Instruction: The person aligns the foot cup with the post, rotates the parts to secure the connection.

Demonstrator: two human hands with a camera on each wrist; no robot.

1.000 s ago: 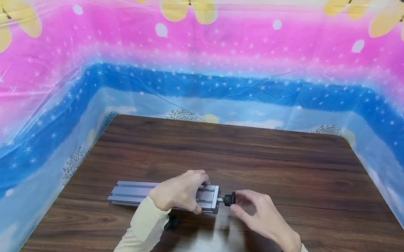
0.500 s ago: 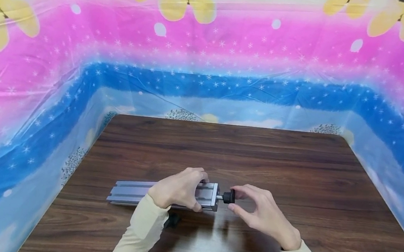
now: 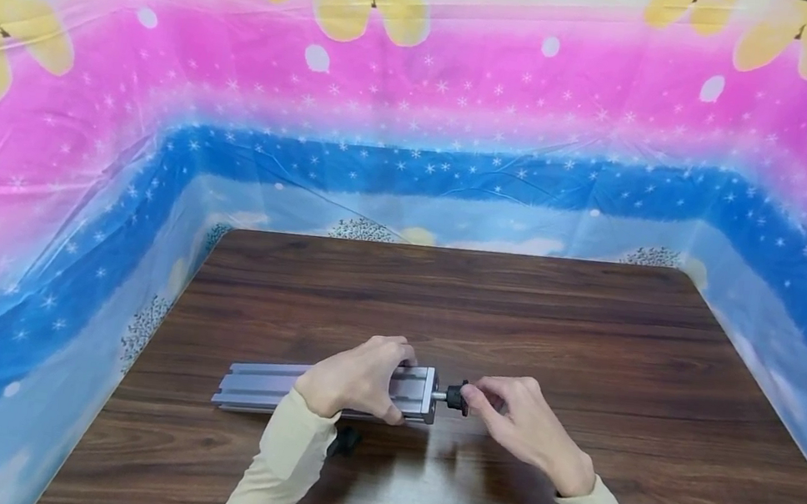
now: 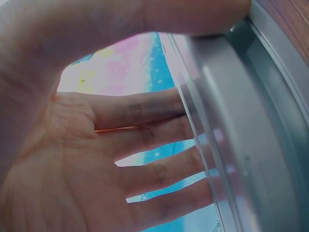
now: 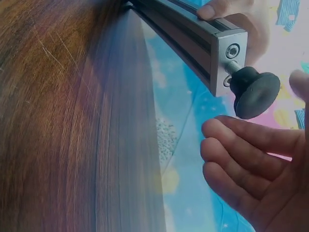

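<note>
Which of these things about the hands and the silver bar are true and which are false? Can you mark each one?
1. The left hand holds the silver bar. True.
2. The bar lies on a brown wooden table. True.
3. The knob at the bar's end is red. False: it is black.
4. The right hand rests far from the knob. False: its fingers are right at the knob.
5. A screw joins the knob to the bar's end. True.
</note>
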